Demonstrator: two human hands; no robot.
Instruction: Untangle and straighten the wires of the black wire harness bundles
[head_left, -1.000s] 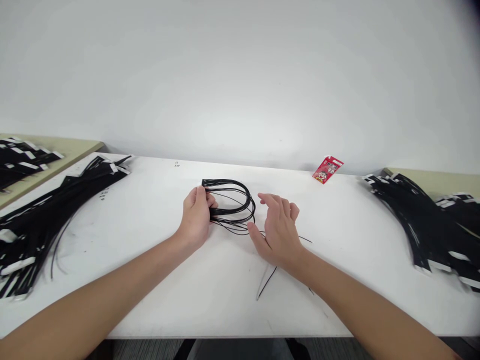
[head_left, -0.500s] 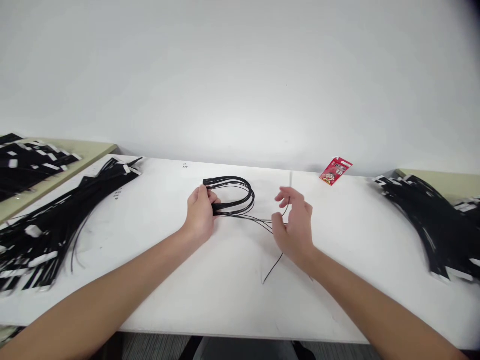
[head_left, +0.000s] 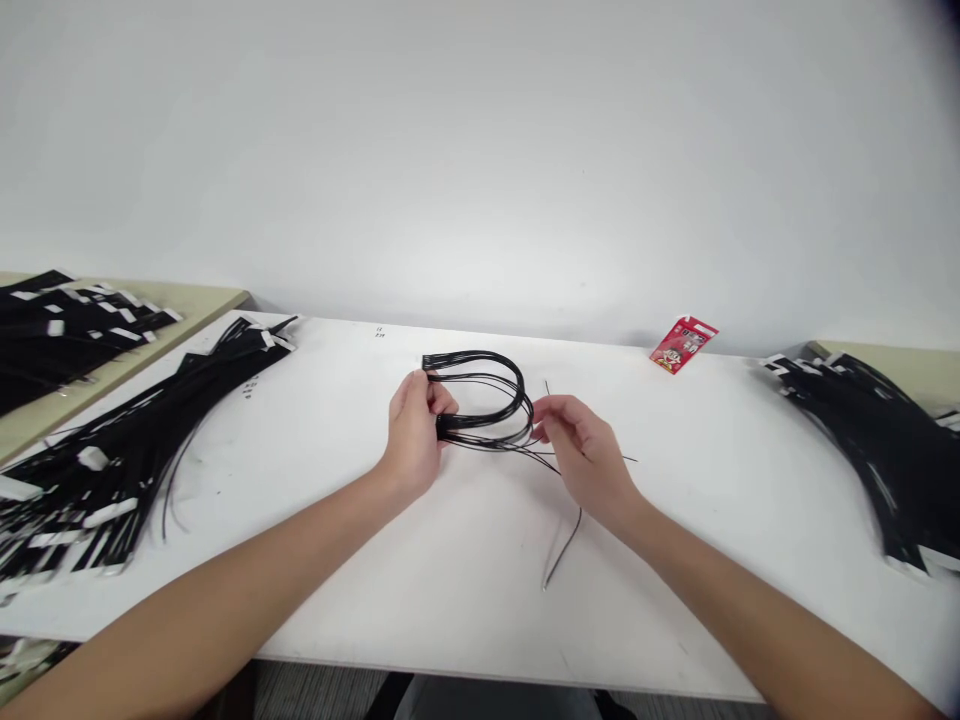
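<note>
My left hand is closed around the gathered ends of a looped bundle of thin black wires, just above the white table. The bundle bends round to the right and back into the same hand. My right hand is at the right side of the loop, thumb and fingertips pinched together on some of its wires. Several loose wire ends stick out past the right hand, one hanging down toward the table front. Just which wires the right fingertips hold is partly hidden.
Piles of black wire harnesses with white connectors lie on the left and on the right of the white table. More harnesses rest on a beige surface at far left. A red packet lies near the wall.
My right hand has moved left to the loop, and its spread fingers have come together on the wires. The loop looks wider, and the loose ends have shifted. The view has swung slightly left.
</note>
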